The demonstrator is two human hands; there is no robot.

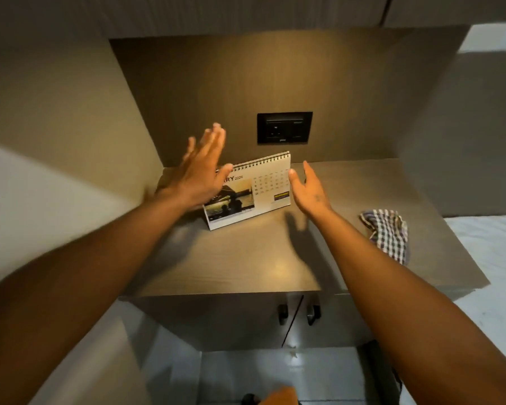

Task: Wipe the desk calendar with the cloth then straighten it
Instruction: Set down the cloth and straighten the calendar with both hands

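Note:
A spiral-bound desk calendar stands on the brown countertop, turned at an angle with its left end nearer to me. My left hand hovers flat and open over the calendar's left end, blurred, hiding part of the page. At the calendar's right edge my right hand is open, fingers apart, close to the edge or just touching it. The checked cloth lies crumpled on the counter to the right, apart from both hands.
A black wall socket sits on the back panel behind the calendar. Side walls close in the niche left and right. Cabinet doors with dark handles are below the counter's front edge. A white bed surface lies to the right.

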